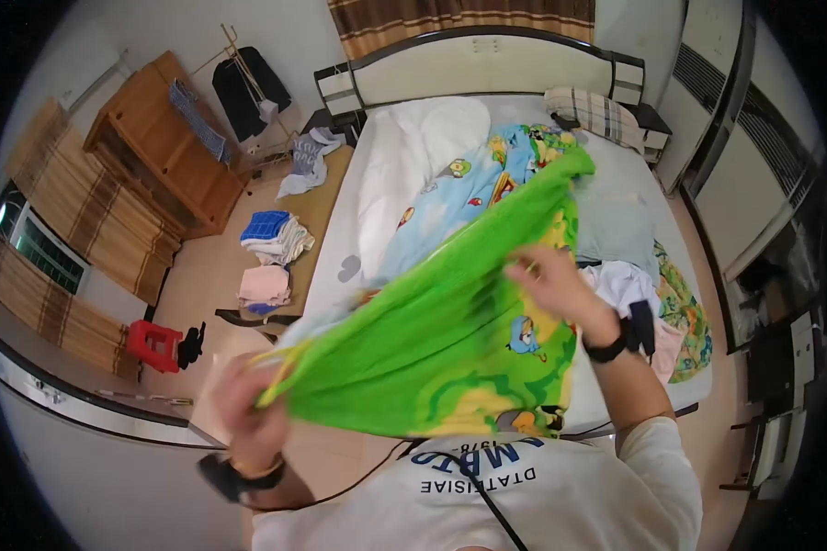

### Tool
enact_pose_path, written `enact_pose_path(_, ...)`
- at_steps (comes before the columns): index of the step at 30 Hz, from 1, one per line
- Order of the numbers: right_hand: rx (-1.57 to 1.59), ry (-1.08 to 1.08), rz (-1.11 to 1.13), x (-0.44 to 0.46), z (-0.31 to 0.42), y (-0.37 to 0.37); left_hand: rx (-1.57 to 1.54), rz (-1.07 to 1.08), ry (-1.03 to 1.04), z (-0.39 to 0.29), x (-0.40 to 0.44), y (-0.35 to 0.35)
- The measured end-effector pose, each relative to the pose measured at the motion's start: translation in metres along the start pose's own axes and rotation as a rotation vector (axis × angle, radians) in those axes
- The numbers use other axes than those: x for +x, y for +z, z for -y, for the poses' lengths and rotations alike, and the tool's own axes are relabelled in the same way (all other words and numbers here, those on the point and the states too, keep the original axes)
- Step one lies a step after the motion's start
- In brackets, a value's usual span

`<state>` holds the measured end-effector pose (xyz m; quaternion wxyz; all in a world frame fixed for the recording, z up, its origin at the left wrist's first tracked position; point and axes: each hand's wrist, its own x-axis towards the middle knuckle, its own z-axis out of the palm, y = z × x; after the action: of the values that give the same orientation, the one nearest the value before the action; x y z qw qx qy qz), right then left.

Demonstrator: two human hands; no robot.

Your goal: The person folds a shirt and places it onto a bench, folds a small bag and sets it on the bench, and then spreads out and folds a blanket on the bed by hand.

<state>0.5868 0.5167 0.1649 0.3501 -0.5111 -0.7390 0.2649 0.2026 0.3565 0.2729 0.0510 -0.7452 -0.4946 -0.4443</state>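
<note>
Green plush blanket (413,340), printed with yellow patches and cartoon figures, stretches across the middle of the frame, held up in front of the person and over the near part of the bed (335,266). The left hand (253,399), at lower left, is closed on one corner, where a yellow edge shows; it is blurred. The right hand (556,285), right of centre, lies over the blanket with its fingers bent; whether they pinch the fabric, I cannot tell. Each wrist wears a black band. The blanket's far end reaches up to the upper right, over a blue cartoon sheet (455,197).

White bedding (395,156) lies left of that sheet, and a plaid pillow (597,115) sits at upper right, near the headboard (487,69). Just right of the right hand are a white garment (625,280) and, at the bed's right edge, a patterned cloth (685,326). Left of the bed runs a bench (328,207) with a grey garment (308,165) at its far end; folded clothes (276,239) are stacked at its left side. A red stool (156,344) stands at the left of the frame, below a wooden wardrobe (161,151).
</note>
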Motion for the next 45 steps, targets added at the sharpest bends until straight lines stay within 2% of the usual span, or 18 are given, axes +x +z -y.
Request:
enact_pose_path(3,-0.067,-0.028,-0.187,0.036,-0.050,-0.027,0.181,-0.238,0.217,-0.005,-0.015,-0.067)
enact_pose_path(5,0.061,0.256,-0.248,0.067,-0.114,-0.051,0.145,-0.376,0.271,-0.003,-0.030,-0.106)
enact_pose_path(9,0.372,0.573,-0.242,0.091,-0.160,-0.046,0.241,-0.672,0.043,0.011,-0.084,-0.221)
enact_pose_path(14,0.617,0.825,-0.088,0.115,-0.204,0.022,1.340,-0.527,0.172,-0.034,-0.084,-0.310)
enact_pose_path(15,0.845,0.806,0.020,0.130,-0.266,0.052,0.977,-0.497,0.300,-0.096,0.003,-0.213)
enact_pose_path(18,1.792,0.804,-0.120,0.145,-0.238,0.091,1.005,-0.654,0.242,-0.113,0.006,-0.212)
enact_pose_path(21,1.776,0.522,-0.421,0.158,-0.255,0.103,0.891,-0.758,0.135,-0.116,-0.012,-0.235)
enact_pose_path(24,1.699,0.454,-0.567,0.176,-0.290,0.095,0.824,-0.785,0.094,-0.125,-0.013,-0.233)
enact_pose_path(27,1.649,0.706,-0.508,0.183,-0.260,0.060,0.731,-0.925,0.050,-0.132,-0.016,-0.219)
enact_pose_path(30,1.082,1.096,-0.254,0.193,-0.322,0.078,0.781,-0.838,0.105,-0.131,-0.035,-0.237)
enact_pose_path(31,1.123,1.041,-0.285,0.191,-0.334,0.075,0.879,-0.828,0.099,-0.133,-0.013,-0.210)
enact_pose_path(33,1.210,0.925,-0.343,0.190,-0.353,0.067,0.143,-0.567,0.002,-0.127,-0.038,-0.254)
enact_pose_path(35,1.169,0.772,-0.356,0.187,-0.362,0.027,-0.100,-0.486,-0.037,-0.105,-0.042,-0.247)
enact_pose_path(38,0.804,0.431,-0.364,0.177,-0.368,-0.106,-0.401,-0.401,-0.027,-0.061,-0.038,-0.214)
enact_pose_path(39,1.199,0.510,-0.467,0.190,-0.372,-0.158,-0.499,-0.352,-0.009,-0.049,-0.034,-0.205)
enact_pose_path(41,1.030,0.445,-0.647,0.181,-0.304,-0.263,-0.698,-0.222,0.034,-0.028,-0.021,-0.186)
enact_pose_path(42,0.978,0.323,-0.767,0.146,-0.217,-0.281,-0.789,-0.150,0.057,-0.018,-0.013,-0.176)
enact_pose_path(45,0.899,0.224,-0.284,0.087,-0.098,-0.359,-1.003,0.097,0.145,0.003,0.023,-0.136)
